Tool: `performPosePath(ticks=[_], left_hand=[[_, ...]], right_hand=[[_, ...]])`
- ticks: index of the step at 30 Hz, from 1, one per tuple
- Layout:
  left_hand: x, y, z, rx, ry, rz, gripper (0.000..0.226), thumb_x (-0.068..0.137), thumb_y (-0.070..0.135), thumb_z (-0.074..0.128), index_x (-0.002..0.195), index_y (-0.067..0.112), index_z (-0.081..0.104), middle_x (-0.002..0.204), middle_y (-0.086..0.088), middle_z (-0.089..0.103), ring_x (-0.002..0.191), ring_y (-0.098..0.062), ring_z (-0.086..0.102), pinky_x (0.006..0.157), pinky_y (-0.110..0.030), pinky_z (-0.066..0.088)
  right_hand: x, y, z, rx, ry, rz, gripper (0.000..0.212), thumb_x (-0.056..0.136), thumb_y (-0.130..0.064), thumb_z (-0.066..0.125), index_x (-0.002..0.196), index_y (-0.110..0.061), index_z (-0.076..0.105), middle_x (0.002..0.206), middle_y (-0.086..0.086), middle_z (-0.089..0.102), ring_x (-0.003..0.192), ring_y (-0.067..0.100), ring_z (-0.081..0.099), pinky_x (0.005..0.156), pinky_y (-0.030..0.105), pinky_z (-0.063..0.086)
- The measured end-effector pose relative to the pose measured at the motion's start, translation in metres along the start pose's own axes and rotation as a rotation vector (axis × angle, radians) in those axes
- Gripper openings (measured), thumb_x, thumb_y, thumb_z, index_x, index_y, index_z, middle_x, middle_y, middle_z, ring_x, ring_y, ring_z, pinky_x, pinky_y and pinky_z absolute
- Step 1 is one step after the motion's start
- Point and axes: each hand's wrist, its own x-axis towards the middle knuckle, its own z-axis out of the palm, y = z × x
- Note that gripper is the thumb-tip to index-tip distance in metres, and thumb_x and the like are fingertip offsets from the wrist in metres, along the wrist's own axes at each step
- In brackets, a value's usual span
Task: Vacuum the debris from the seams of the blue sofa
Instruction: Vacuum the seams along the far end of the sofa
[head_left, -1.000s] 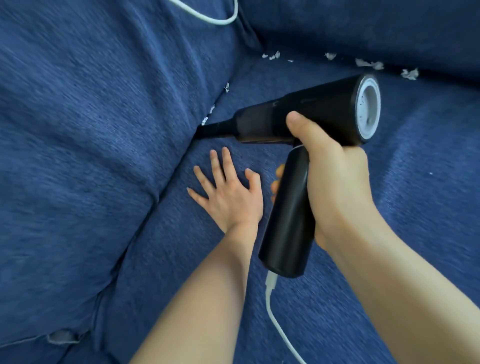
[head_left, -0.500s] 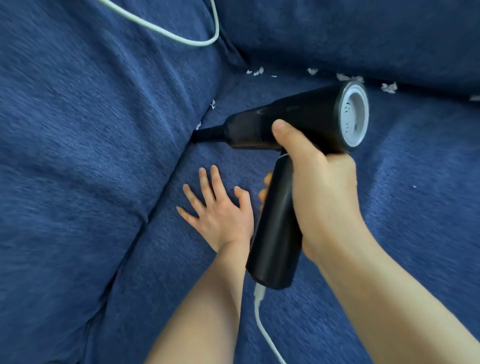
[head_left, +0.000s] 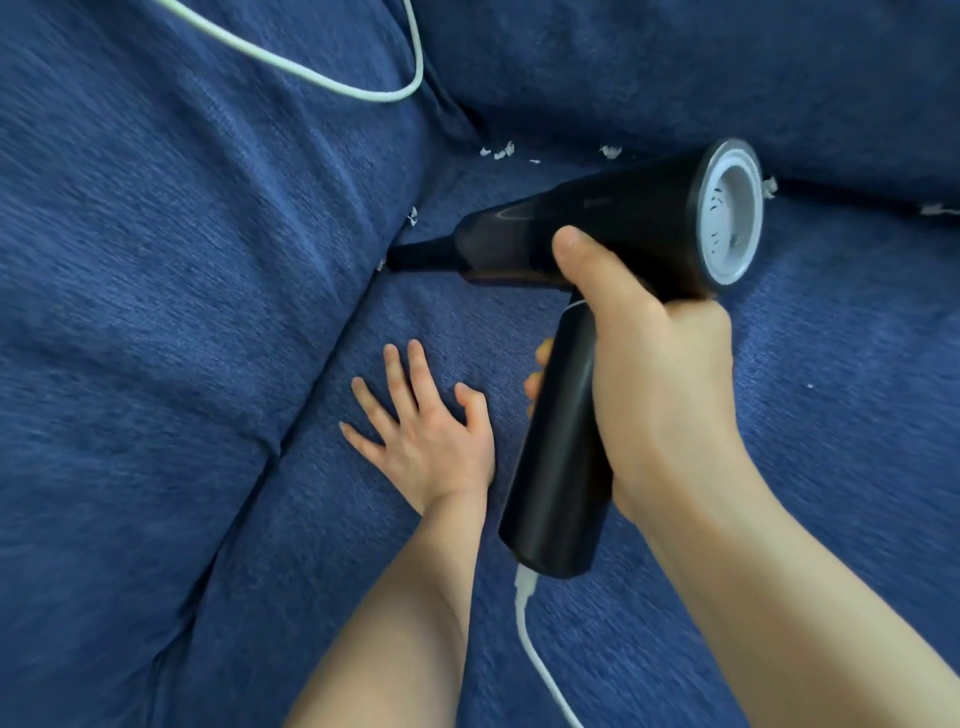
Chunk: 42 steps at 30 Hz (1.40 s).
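My right hand (head_left: 654, 374) grips the handle of a black handheld vacuum (head_left: 613, 234). Its narrow nozzle (head_left: 415, 257) pokes into the seam between the blue sofa's seat cushion (head_left: 831, 441) and the left side cushion (head_left: 182, 260). My left hand (head_left: 426, 431) lies flat on the seat cushion with fingers spread, just below the nozzle. Small white debris bits (head_left: 498, 151) lie along the back seam, one scrap (head_left: 412, 215) sits in the side seam just above the nozzle, and more bits (head_left: 770, 187) lie behind the vacuum's rear end.
A white power cord (head_left: 540, 654) runs from the handle's bottom toward the lower edge. Another stretch of white cord (head_left: 322, 78) loops over the left cushion at the top. The back cushion (head_left: 701, 67) rises behind the seam.
The nozzle has slid farther along the side seam toward the back corner, and the debris that lay near it is gone. My left hand has stayed flat on the seat.
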Motion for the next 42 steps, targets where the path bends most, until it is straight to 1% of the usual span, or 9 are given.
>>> performPosePath(ticks=[6,9,13,16,20,23,27,36,42], left_hand=[[-0.001,-0.001,0.007,-0.008,0.045,-0.001,0.061,0.090,0.043,0.026,0.148,0.029,0.038,0.157,0.005,0.034,0.145,-0.036,0.028,0.111,-0.067,0.015],[0.001,-0.004,0.013,-0.006,0.074,0.006,0.057,0.094,0.046,0.026,0.148,0.030,0.037,0.157,0.006,0.034,0.144,-0.036,0.029,0.111,-0.067,0.017],[0.005,-0.006,0.020,-0.023,0.155,0.004,0.057,0.102,0.050,0.008,0.144,0.029,0.042,0.152,0.006,0.042,0.138,-0.036,0.040,0.107,-0.065,0.024],[0.006,-0.007,0.024,-0.027,0.179,0.016,0.056,0.102,0.051,0.011,0.144,0.030,0.041,0.152,0.006,0.042,0.138,-0.036,0.040,0.106,-0.066,0.024],[0.001,-0.008,0.023,-0.008,0.130,0.017,0.055,0.096,0.048,0.029,0.148,0.030,0.034,0.156,0.006,0.034,0.143,-0.036,0.031,0.109,-0.067,0.019],[0.001,-0.006,0.015,0.015,0.067,0.012,0.060,0.091,0.044,0.031,0.149,0.028,0.034,0.158,0.004,0.032,0.145,-0.037,0.026,0.111,-0.068,0.017],[0.000,-0.001,0.005,0.007,0.004,-0.010,0.063,0.089,0.043,0.029,0.149,0.027,0.035,0.158,0.003,0.032,0.146,-0.037,0.024,0.111,-0.068,0.015],[0.002,-0.002,0.007,0.047,-0.011,0.001,0.061,0.090,0.043,0.030,0.149,0.029,0.033,0.158,0.004,0.033,0.144,-0.038,0.028,0.110,-0.068,0.018],[0.000,0.001,-0.001,0.029,-0.063,-0.019,0.064,0.089,0.043,0.026,0.151,0.027,0.031,0.160,0.003,0.028,0.148,-0.036,0.019,0.113,-0.067,0.012]], right_hand=[[-0.001,0.005,0.005,-0.019,-0.024,0.000,0.029,0.078,-0.045,0.075,0.053,-0.031,0.068,0.046,0.004,0.063,0.046,0.023,0.066,0.058,0.042,0.061],[0.002,0.003,0.003,-0.019,-0.012,-0.015,0.029,0.076,-0.045,0.074,0.053,-0.030,0.069,0.045,0.004,0.063,0.043,0.024,0.066,0.050,0.034,0.056],[0.011,0.005,0.015,-0.015,-0.020,-0.020,0.022,0.071,-0.048,0.074,0.055,-0.034,0.069,0.044,-0.003,0.059,0.058,0.026,0.070,0.068,0.049,0.061],[0.015,0.005,0.016,0.031,-0.022,0.032,0.024,0.072,-0.048,0.075,0.050,-0.039,0.067,0.043,-0.004,0.059,0.052,0.021,0.069,0.066,0.048,0.062],[0.010,0.007,0.001,0.077,-0.022,0.093,0.034,0.077,-0.045,0.077,0.047,-0.034,0.067,0.046,0.001,0.062,0.043,0.018,0.065,0.051,0.033,0.057],[0.005,0.002,-0.006,0.038,-0.018,0.017,0.033,0.077,-0.046,0.076,0.049,-0.031,0.068,0.048,0.002,0.064,0.046,0.019,0.066,0.054,0.038,0.060],[0.013,-0.006,-0.003,0.073,0.028,-0.020,0.036,0.078,-0.044,0.076,0.046,-0.031,0.066,0.045,0.004,0.061,0.040,0.022,0.063,0.045,0.030,0.054],[0.025,0.000,0.013,0.089,0.067,-0.022,0.035,0.080,-0.041,0.075,0.046,-0.034,0.066,0.041,-0.001,0.057,0.041,0.016,0.061,0.058,0.043,0.062],[0.026,-0.002,-0.005,0.136,0.111,-0.014,0.037,0.078,-0.043,0.077,0.045,-0.030,0.067,0.045,0.004,0.061,0.039,0.020,0.061,0.046,0.028,0.053]])
